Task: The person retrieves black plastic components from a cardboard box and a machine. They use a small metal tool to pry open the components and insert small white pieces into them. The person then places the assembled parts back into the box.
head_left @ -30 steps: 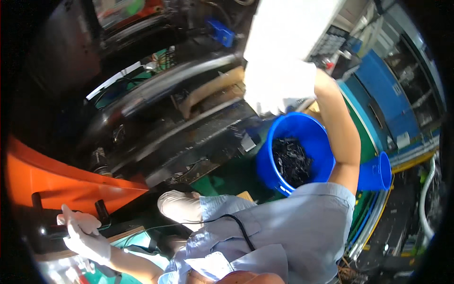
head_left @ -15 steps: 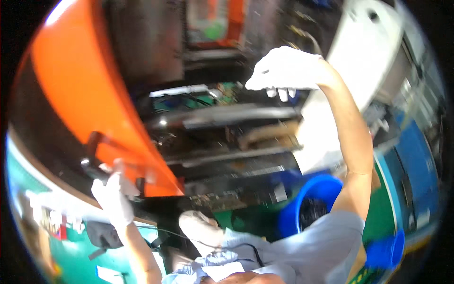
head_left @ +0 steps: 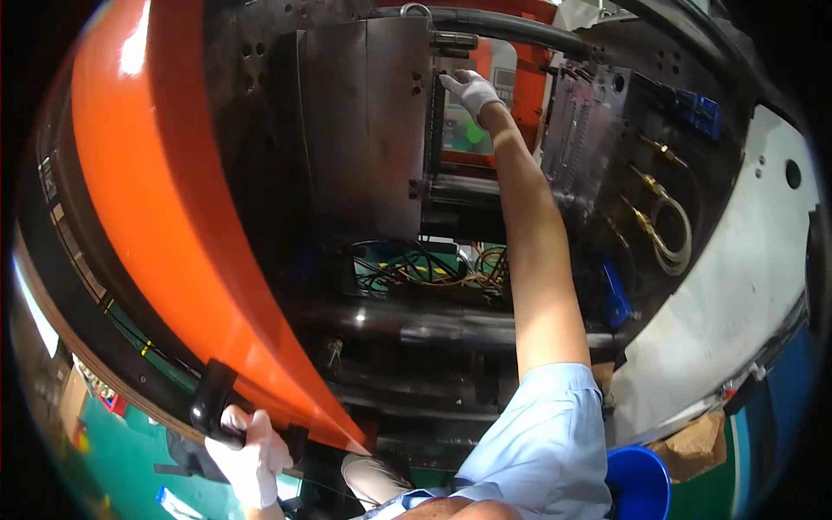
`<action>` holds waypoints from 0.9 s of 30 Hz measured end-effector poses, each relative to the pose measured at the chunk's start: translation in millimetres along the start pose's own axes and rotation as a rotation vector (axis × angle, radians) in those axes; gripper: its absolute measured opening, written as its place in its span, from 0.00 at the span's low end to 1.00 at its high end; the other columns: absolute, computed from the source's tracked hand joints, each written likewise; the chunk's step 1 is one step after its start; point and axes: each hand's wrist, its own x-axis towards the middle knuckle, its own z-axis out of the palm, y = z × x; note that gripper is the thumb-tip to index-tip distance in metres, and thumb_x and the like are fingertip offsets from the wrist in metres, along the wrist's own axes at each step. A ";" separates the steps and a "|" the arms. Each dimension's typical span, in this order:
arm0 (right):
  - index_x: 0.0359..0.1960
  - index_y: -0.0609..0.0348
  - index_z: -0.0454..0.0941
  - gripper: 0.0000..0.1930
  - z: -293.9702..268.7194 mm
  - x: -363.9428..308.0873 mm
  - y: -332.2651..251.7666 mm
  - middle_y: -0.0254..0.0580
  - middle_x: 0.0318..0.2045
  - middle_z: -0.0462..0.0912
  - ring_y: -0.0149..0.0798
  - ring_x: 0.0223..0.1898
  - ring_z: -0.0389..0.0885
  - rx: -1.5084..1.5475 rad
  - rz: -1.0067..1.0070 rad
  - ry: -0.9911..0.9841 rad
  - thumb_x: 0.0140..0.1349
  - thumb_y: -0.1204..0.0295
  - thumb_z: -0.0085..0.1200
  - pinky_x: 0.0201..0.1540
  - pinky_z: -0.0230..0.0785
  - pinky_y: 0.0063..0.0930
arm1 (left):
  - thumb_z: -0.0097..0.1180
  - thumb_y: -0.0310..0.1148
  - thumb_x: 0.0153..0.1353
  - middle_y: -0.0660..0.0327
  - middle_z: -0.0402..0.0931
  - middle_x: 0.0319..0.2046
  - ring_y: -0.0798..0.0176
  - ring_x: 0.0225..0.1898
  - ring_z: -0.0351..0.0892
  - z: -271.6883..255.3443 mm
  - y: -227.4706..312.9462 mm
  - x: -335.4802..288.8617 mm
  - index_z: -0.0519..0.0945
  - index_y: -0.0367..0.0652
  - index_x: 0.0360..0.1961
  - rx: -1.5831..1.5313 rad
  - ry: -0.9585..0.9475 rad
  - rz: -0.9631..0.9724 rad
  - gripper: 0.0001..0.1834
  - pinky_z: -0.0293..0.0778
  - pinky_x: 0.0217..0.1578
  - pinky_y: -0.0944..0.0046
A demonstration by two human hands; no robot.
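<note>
My left hand (head_left: 250, 455), in a white glove, is wrapped round the black handle (head_left: 212, 400) of an orange machine door (head_left: 186, 191) at the left. My right hand (head_left: 472, 94), also gloved in white, reaches deep into the machine between two metal mould halves. Its fingers are spread toward the inner face of the left mould half (head_left: 368, 130), by the upper part of its edge. No object shows in that hand. Whether the fingertips touch the metal cannot be made out. The right mould half (head_left: 576, 126) stands apart, beyond my forearm.
Brass fittings with a looped hose (head_left: 672, 234) sit right of the moulds. Thick steel bars (head_left: 451, 328) cross below my arm, with tangled cables (head_left: 425, 264) behind them. A white machine panel (head_left: 719, 286), a blue bucket (head_left: 640, 485) and a cardboard box (head_left: 693, 446) are at the right.
My right hand has moved forward and inward, from over the right side to between the mould halves. My left hand has closed round the door handle. The view has shifted.
</note>
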 end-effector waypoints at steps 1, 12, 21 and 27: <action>0.60 0.56 0.80 0.30 5.3 7.8 4.7 0.49 0.60 0.81 0.48 0.62 0.78 0.019 0.037 0.024 0.65 0.46 0.60 0.65 0.68 0.38 | 0.56 0.29 0.66 0.67 0.59 0.08 0.72 0.05 0.55 -0.9 -5.0 -0.2 0.61 0.49 0.22 -0.033 -0.009 0.028 0.18 0.52 0.06 0.68; 0.64 0.62 0.73 0.36 23.1 44.8 28.3 0.51 0.60 0.80 0.48 0.56 0.81 0.069 -0.072 -0.116 0.66 0.45 0.58 0.59 0.74 0.38 | 0.55 0.23 0.60 0.63 0.61 0.08 0.67 0.06 0.60 4.0 -6.9 5.5 0.65 0.46 0.23 -0.119 0.057 -0.067 0.13 0.59 0.08 0.65; 0.57 0.60 0.76 0.26 12.1 63.4 111.3 0.46 0.41 0.83 0.43 0.41 0.81 0.249 -0.168 0.323 0.71 0.50 0.52 0.53 0.73 0.38 | 0.55 0.27 0.62 0.64 0.61 0.09 0.68 0.07 0.61 10.2 -12.6 9.2 0.66 0.46 0.26 -0.116 0.080 -0.070 0.11 0.60 0.09 0.65; 0.49 0.58 0.82 0.25 30.1 50.4 54.3 0.36 0.27 0.80 0.31 0.24 0.75 0.190 0.039 -0.061 0.67 0.47 0.60 0.29 0.70 0.29 | 0.55 0.29 0.63 0.64 0.61 0.09 0.68 0.08 0.61 20.0 -15.1 9.6 0.67 0.46 0.28 -0.080 0.133 -0.094 0.10 0.60 0.10 0.65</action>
